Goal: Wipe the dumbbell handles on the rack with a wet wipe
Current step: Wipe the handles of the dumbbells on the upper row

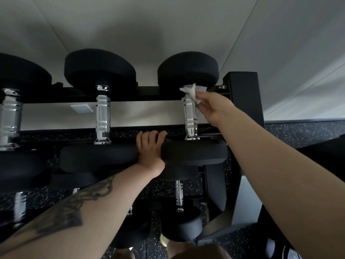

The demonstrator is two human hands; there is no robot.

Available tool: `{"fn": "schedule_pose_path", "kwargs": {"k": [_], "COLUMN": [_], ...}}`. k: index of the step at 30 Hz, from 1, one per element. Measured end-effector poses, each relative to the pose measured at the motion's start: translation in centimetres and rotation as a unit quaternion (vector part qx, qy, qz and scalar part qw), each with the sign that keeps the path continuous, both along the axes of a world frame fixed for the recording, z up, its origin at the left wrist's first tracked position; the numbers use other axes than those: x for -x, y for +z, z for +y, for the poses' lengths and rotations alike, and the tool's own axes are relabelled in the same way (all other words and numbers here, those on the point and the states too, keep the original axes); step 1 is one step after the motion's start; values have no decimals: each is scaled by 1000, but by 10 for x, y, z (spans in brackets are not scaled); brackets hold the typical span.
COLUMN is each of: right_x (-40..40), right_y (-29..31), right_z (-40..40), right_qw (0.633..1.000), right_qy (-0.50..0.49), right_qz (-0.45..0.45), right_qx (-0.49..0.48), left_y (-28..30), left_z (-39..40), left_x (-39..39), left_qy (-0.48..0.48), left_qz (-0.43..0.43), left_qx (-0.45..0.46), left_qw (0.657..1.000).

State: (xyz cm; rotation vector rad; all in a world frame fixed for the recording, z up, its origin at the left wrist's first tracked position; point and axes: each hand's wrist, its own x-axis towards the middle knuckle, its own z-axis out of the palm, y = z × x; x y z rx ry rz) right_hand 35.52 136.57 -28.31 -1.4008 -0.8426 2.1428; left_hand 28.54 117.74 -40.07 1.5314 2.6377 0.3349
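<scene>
Top tier of rack [240, 94], far-right dumbbell. Right hand [211, 109] pinched wet wipe [193, 91] btwn thumb & fingers, wipe pressed vs. far end of chrome handle [189, 116], just below rear weight head [187, 70]. Left hand [150, 148] sat in gap btwn near heads of two dumbbells, fingers curled over front rail, bracing; held nothing else visible.

Most of handle below wipe bare — judged stroke at its start, at far end. Middle handle [103, 114] & left handle [10, 118] on same tier, untouched by either hand. Lower-tier handle [178, 195] seen beneath, partly hidden.

For a good pass, prob.:
- wrap wipe round bar, not just dab one side; only a corner seemed in contact.
- drag full length toward near collar, rotating wrist to reach underside.
- work grooves/rings, likely grime traps.
- keep left brace so dumbbell doesn't roll.
- refold wipe to fresh face before next bar.

Wetness of wipe: couldn't tell.
</scene>
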Motion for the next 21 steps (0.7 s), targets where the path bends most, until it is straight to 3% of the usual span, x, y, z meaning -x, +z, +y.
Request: {"fn": "schedule_pose_path", "kwargs": {"k": [2,5,7,9,11,13,15,17,19,21], "right_x": [4,2,1,-3,-15,-31,-47,-57,-57,-49], "right_y": [-7,-14,-11,-2,10,22,27,28,31,29], "right_z": [8,11,10,5,-2,-16,-32,-37,-30,-25], "right_qw": [996,984,981,981,928,812,706,673,663,666], "right_qy": [4,134,183,174,178,257,363,453,529,537], "right_qz": [32,44,17,-57,-174,-275,-318,-316,-288,-261], "right_qx": [86,113,65,-67,-277,-446,-518,-492,-444,-446], "left_y": [2,3,1,1,-2,-5,-7,-8,-8,-9], "left_z": [0,0,0,1,0,0,1,0,0,-1], "left_x": [1,0,0,0,2,2,2,2,3,4], "left_qy": [-1,-1,5,6,3,-1,-3,-7,-6,-6], "left_qz": [-9,-7,-2,-7,0,16,33,41,44,39], "left_qx": [2,22,17,19,17,6,-15,-21,-26,-31], "left_qw": [1000,1000,1000,1000,1000,1000,999,999,999,999]}}
